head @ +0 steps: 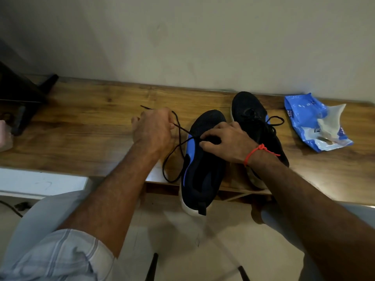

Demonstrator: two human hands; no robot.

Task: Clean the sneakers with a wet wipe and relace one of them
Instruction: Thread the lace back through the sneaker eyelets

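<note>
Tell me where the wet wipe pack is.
In the head view, the blue wet wipe pack lies far right on the wooden shelf, just right of the laced sneaker.

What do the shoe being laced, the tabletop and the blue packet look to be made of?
Near sneaker: seemingly knit or mesh fabric, matte, with a pale, probably rubber or foam, sole. Tabletop: wood or wood-look laminate, grain showing, slight sheen. Blue packet: thin, crinkled, glossy plastic film.

Pale striped sleeve (67, 258) rolled up the left arm; knotted red thread (256, 152) around the right wrist.
</note>
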